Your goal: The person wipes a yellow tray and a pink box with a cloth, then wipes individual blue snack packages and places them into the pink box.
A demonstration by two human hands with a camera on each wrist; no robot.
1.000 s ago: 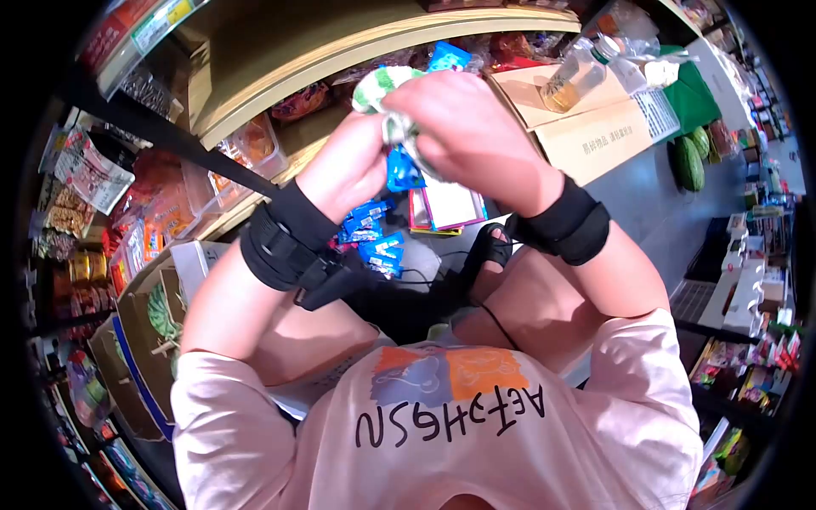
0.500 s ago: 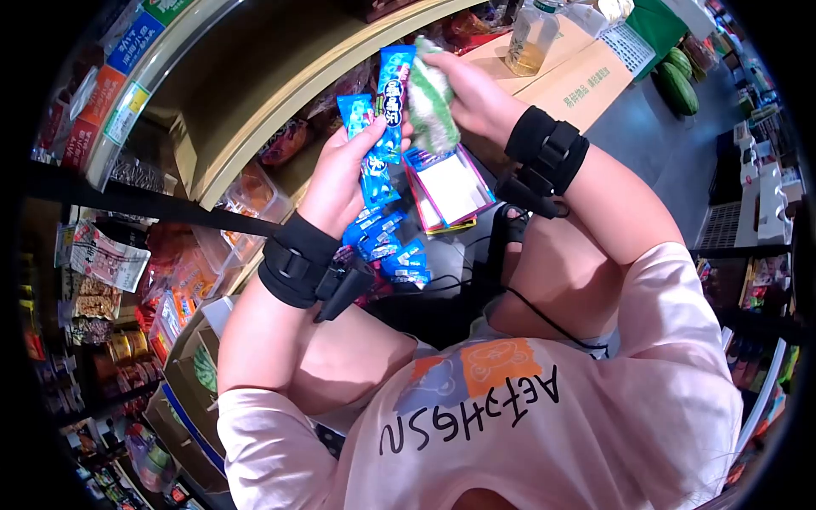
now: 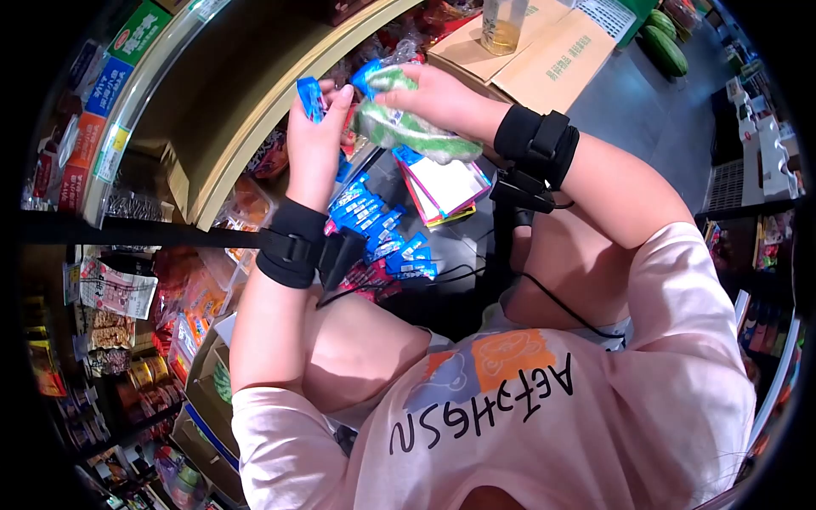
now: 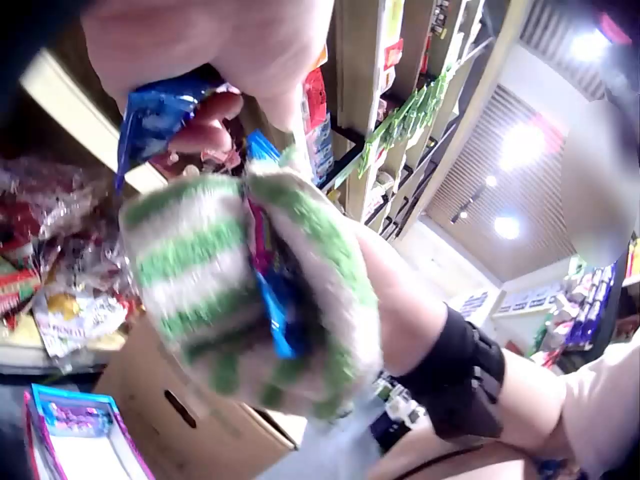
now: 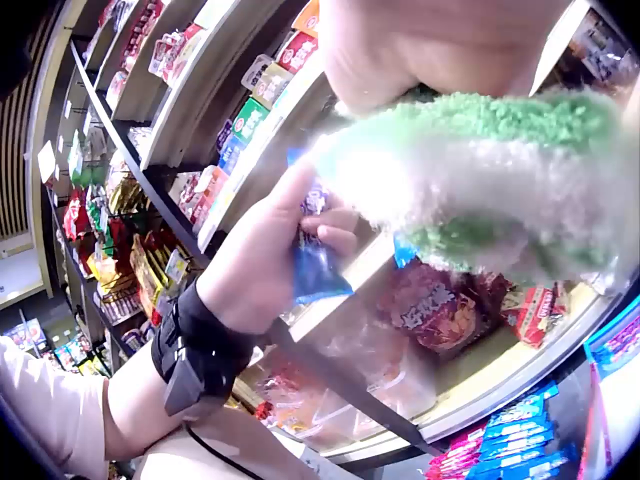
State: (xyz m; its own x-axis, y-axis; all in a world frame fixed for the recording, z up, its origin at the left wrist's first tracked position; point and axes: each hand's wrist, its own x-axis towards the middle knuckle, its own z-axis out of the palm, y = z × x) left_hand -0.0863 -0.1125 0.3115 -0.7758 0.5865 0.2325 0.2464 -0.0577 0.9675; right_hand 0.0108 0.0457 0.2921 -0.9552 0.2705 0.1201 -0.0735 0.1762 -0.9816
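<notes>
My left hand [image 3: 316,140] holds a blue snack packet [image 3: 311,99] between curled fingers; its lower end hangs out in the right wrist view. To its right, my right hand [image 3: 449,98] grips a fuzzy green-and-white striped cloth [image 3: 416,134] from above. In the left wrist view the cloth is folded around another blue packet [image 4: 280,315], which shows in the gap between the folds. Below the hands lie several blue packets [image 3: 361,208] in an overlapping row. Beside them is an open box [image 3: 446,183] with a white inside and pink rim.
A wooden shelf [image 3: 280,119] curves along the left, with bagged snacks beneath it. At the back stands a cardboard box [image 3: 557,55] with a plastic cup [image 3: 501,34] of amber liquid on top. Watermelons [image 3: 663,49] lie on the floor beyond. A black cable [image 3: 561,302] runs over the right leg.
The hands were together at the cloth, then apart with blue packets raised in the left hand. Now the left hand has shifted left with one packet visible, and the cloth is folded around another.
</notes>
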